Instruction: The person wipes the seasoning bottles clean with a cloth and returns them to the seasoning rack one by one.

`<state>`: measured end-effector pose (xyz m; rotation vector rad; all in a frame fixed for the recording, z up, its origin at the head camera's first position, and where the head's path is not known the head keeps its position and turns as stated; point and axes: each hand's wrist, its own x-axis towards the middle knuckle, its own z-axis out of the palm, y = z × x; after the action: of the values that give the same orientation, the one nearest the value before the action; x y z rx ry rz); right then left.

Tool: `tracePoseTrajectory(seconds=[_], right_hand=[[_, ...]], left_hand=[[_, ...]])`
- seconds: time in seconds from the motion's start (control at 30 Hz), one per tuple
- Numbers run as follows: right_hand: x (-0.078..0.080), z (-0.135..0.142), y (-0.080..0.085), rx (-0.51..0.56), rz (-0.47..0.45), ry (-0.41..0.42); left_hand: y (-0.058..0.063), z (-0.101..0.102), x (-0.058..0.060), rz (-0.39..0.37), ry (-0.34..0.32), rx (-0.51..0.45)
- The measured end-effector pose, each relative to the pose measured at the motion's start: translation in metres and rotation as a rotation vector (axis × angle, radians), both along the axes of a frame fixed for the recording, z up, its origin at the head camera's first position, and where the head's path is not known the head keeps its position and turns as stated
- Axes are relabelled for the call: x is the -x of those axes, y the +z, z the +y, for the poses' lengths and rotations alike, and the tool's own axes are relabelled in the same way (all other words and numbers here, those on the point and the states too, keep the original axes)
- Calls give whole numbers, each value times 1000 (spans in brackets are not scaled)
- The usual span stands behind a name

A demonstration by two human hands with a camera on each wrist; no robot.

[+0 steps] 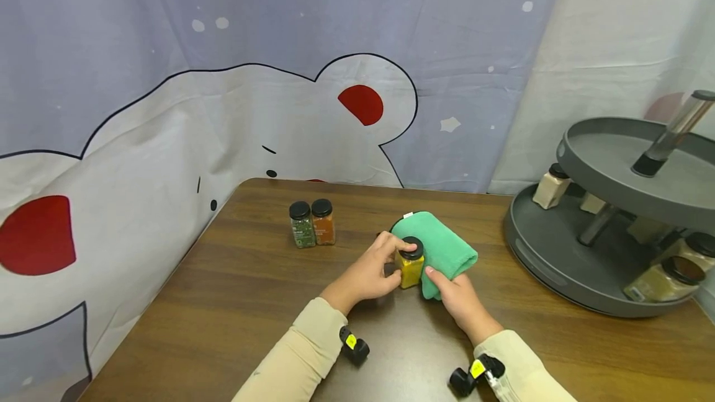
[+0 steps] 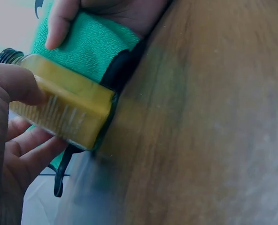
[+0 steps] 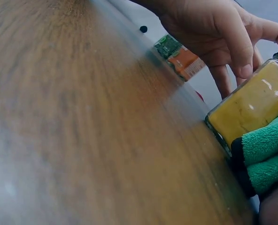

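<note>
My right hand (image 1: 462, 304) grips the folded green towelling cloth (image 1: 438, 237); my left hand (image 1: 365, 273) pinches the square, black-lidded glass jar of yellow powder (image 1: 411, 272), upright just beside it. Looks like wiping: I'd brace the jar, press evenly, keep clear of the black-lidded green-filled glass jar (image 1: 303, 232) beyond.

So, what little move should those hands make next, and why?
Probably the right hand should wipe the green cloth gently along the side of the yellow jar. That hand grips the cloth right beside the jar, while the left hand holds the jar, with a finger at its black lid.
</note>
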<state>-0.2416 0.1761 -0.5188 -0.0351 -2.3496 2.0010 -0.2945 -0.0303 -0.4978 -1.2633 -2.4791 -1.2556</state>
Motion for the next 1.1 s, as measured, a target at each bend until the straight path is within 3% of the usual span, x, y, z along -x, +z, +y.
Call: tracePoseTrajectory(seconds=[0.2, 0.43, 0.63, 0.87, 1.0, 1.1], right_hand=[[1, 1, 0, 14, 29, 17], [1, 1, 0, 38, 29, 46], [0, 1, 2, 61, 9, 62], [-2, 0, 1, 86, 107, 68], [-5, 1, 2, 74, 158, 22], [-5, 1, 2, 66, 137, 46]], left_hand=[[1, 0, 1, 21, -38, 26], [2, 4, -2, 38, -21, 46], [1, 8, -6, 55, 87, 73], [-3, 16, -10, 172, 231, 96], [-3, 19, -12, 152, 264, 94], [-3, 19, -12, 122, 257, 99]])
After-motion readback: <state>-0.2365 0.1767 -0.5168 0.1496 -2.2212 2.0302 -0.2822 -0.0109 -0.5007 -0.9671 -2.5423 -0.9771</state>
